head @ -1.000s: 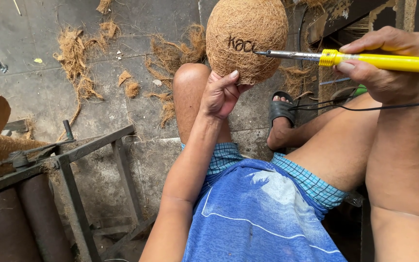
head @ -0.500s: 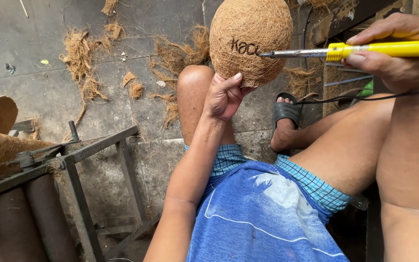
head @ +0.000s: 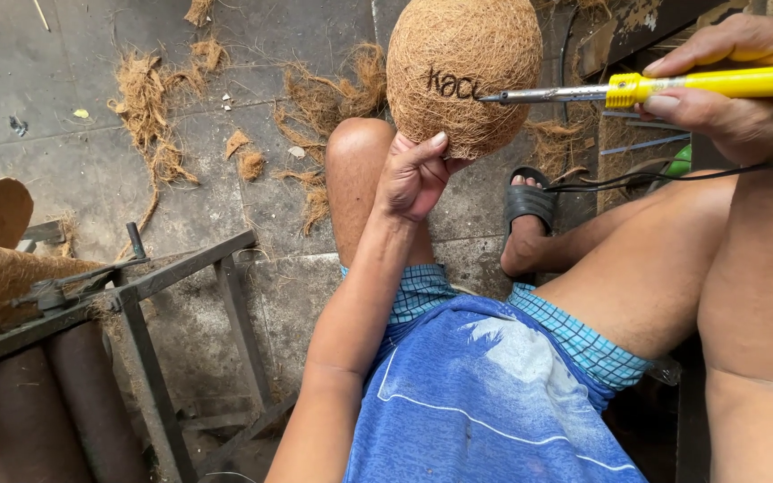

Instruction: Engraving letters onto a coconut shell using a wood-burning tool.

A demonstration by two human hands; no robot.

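Here the right hand [head: 744, 98] grips a yellow-handled soldering iron [head: 646, 88] lying nearly level, its metal tip pointing left and seemingly touching the coir ball [head: 462, 63]. The left hand [head: 413, 174] cups that ball from below, above the knee [head: 358, 143].

Loose tufts of brown fibre [head: 149, 107] lie scattered on the grey concrete floor [head: 38, 80]; a rusty metal frame [head: 167, 304] stands at lower left, beside two dark rollers [head: 38, 411]; a black sandal [head: 528, 204] is on one foot.
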